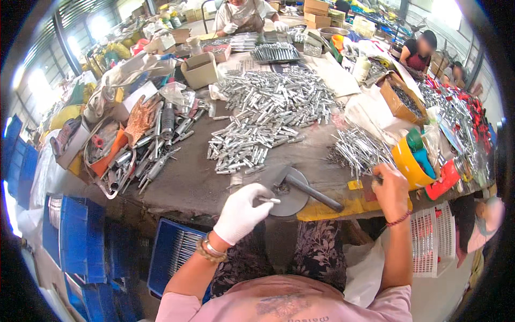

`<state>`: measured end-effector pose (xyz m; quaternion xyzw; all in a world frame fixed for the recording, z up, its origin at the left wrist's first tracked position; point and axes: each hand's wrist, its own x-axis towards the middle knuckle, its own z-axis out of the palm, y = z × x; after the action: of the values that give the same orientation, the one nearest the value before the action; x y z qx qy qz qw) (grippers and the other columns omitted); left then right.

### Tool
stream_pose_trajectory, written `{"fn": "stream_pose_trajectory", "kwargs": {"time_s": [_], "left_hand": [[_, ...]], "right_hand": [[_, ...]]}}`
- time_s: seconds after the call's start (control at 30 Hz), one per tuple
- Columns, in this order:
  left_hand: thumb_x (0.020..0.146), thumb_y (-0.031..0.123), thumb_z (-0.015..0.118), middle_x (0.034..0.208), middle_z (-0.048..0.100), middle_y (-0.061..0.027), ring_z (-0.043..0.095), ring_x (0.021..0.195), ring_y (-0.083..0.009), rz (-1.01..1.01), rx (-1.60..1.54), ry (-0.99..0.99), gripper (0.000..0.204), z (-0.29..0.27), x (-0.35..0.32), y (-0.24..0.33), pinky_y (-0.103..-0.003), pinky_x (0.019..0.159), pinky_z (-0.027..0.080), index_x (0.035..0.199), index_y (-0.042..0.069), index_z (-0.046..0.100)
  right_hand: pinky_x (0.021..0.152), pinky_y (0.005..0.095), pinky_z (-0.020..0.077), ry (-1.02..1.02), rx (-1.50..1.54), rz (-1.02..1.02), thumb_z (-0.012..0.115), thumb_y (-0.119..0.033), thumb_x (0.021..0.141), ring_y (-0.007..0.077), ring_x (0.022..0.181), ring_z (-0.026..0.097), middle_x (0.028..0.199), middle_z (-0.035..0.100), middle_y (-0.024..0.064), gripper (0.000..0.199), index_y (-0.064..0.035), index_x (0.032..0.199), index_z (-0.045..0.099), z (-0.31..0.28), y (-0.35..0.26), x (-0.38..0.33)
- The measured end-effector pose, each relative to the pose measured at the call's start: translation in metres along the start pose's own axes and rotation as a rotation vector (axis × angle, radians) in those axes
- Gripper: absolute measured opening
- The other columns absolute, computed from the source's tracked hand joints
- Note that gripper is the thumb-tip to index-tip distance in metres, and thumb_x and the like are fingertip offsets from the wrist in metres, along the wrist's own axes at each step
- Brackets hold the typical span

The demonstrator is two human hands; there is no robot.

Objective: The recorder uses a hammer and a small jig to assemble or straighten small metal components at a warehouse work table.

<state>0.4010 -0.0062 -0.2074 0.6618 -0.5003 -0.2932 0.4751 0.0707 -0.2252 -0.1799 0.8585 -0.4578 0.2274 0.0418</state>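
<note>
My left hand (pixel 244 211), in a white knit glove, is closed in a pinch just left of a round grey metal plate (pixel 295 203). A short pale tip pokes out by its fingers; whether it is a part or the glove's fingertip I cannot tell. Across the plate lies a hammer (pixel 315 194), its dark handle pointing to the lower right. My bare right hand (pixel 390 187) has its fingers curled together at the near edge of a heap of thin metal rods (pixel 360 148). What it holds, if anything, is too small to make out.
A big pile of silver metal tubes (pixel 268 110) covers the middle of the table. Tools and an orange glove (pixel 141 119) lie left; a yellow container (pixel 410 161) stands right. Blue bins (pixel 80 236) and a white basket (pixel 432 244) flank me below. Another person (pixel 244 19) works opposite.
</note>
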Motion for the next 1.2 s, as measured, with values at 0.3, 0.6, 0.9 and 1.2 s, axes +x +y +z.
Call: {"fn": "stream_pose_trajectory", "kwargs": {"time_s": [0.3,0.6,0.9,1.2], "left_hand": [[0.091,0.012,0.079,0.099,0.071,-0.0114,0.070,0.095,-0.0310,0.286,0.356,0.082,0.014,0.000,-0.006,-0.001,-0.040,0.086,0.057,0.104,0.007,0.078],[0.088,0.015,0.083,0.094,0.068,-0.0075,0.066,0.093,-0.0291,0.337,0.435,0.100,0.015,-0.002,0.001,-0.018,-0.039,0.086,0.054,0.101,0.009,0.080],[0.088,0.010,0.083,0.094,0.069,-0.0075,0.067,0.091,-0.0272,0.331,0.449,0.159,0.014,0.002,-0.005,-0.022,-0.037,0.084,0.055,0.101,0.009,0.081],[0.086,0.010,0.084,0.093,0.068,-0.0079,0.068,0.090,-0.0276,0.364,0.467,0.191,0.015,0.003,-0.007,-0.021,-0.037,0.081,0.055,0.100,0.009,0.081]], "right_hand": [[0.084,0.0451,0.0568,-0.209,0.408,0.099,0.080,-0.001,0.078,0.0372,0.094,0.072,0.095,0.072,0.0161,0.017,-0.0023,0.094,0.075,-0.003,-0.012,0.012],[0.081,0.0441,0.0558,0.050,0.353,-0.355,0.066,0.003,0.083,0.0330,0.091,0.066,0.092,0.066,0.0108,0.035,-0.0115,0.111,0.083,0.007,-0.100,-0.006],[0.084,0.0443,0.0554,-0.092,0.541,-0.466,0.071,0.001,0.081,0.0329,0.093,0.065,0.096,0.068,0.0096,0.018,-0.0074,0.096,0.076,0.038,-0.156,-0.022],[0.081,0.0429,0.0553,-0.062,0.520,-0.544,0.075,-0.003,0.080,0.0304,0.088,0.064,0.091,0.064,0.0071,0.015,-0.0071,0.094,0.075,0.042,-0.161,-0.014]]}}
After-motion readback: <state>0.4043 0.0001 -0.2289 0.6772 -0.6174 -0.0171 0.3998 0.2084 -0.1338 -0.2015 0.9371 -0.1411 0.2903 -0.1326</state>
